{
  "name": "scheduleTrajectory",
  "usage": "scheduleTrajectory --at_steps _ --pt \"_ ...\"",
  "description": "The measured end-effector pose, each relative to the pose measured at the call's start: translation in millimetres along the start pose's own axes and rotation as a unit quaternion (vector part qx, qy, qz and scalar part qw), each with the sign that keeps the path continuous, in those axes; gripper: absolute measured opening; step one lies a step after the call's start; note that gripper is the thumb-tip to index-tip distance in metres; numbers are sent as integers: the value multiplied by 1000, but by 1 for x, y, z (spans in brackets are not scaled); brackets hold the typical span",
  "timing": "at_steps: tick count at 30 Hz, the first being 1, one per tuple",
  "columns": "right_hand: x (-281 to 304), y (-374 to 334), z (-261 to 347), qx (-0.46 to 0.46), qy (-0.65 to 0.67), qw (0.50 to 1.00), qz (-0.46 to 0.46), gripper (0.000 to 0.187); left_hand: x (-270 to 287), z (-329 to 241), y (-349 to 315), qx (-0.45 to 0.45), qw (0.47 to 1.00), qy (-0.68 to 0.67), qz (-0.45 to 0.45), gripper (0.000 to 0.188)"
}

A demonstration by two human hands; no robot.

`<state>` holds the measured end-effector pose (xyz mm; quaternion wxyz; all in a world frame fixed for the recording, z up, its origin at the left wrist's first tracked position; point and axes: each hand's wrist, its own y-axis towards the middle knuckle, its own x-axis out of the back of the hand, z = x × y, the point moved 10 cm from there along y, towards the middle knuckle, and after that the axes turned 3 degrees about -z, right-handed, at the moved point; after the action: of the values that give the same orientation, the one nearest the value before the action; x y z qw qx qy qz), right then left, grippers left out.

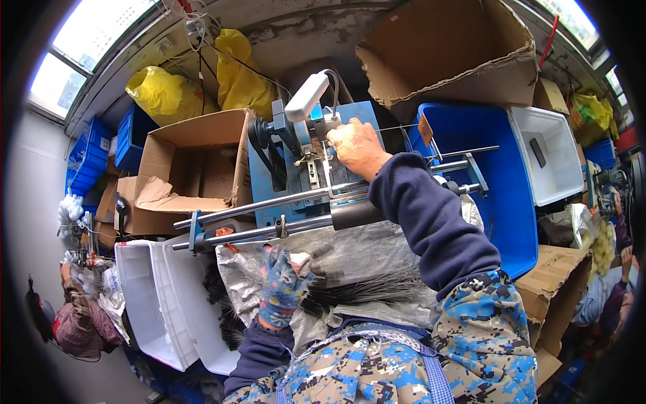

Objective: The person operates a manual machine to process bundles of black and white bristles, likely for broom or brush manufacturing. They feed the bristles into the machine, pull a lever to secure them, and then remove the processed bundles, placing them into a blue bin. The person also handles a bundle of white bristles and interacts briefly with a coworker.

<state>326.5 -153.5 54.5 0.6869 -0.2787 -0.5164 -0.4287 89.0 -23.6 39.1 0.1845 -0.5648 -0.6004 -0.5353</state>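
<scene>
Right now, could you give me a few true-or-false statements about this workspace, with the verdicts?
1. The left hand wears a multicoloured glove. True.
2. The right hand is inside a cardboard box. False: it is at the machine.
3. Thin dark strands lie to the right of the left hand. True.
4. The large tub right of the machine is yellow. False: it is blue.
5. An open cardboard box stands left of the machine. True.
</scene>
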Motion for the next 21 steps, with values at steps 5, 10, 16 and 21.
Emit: scheduleTrajectory --at_steps 5,10,16,21 --pt "19 -15 -9 -13 -90 992 -86 20 13 -20 13 -29 1000 -2 3 57" --pt "36 -63 -13 -14 -70 988 -137 56 8 14 1 96 994 -19 46 41" --pt "26 -62 -10 -82 -31 993 -79 55 16 -30 21 -32 999 -12 -17 43" --pt "12 -49 20 -45 -12 993 -107 59 3 -1 -6 23 1000 -13 13 59"
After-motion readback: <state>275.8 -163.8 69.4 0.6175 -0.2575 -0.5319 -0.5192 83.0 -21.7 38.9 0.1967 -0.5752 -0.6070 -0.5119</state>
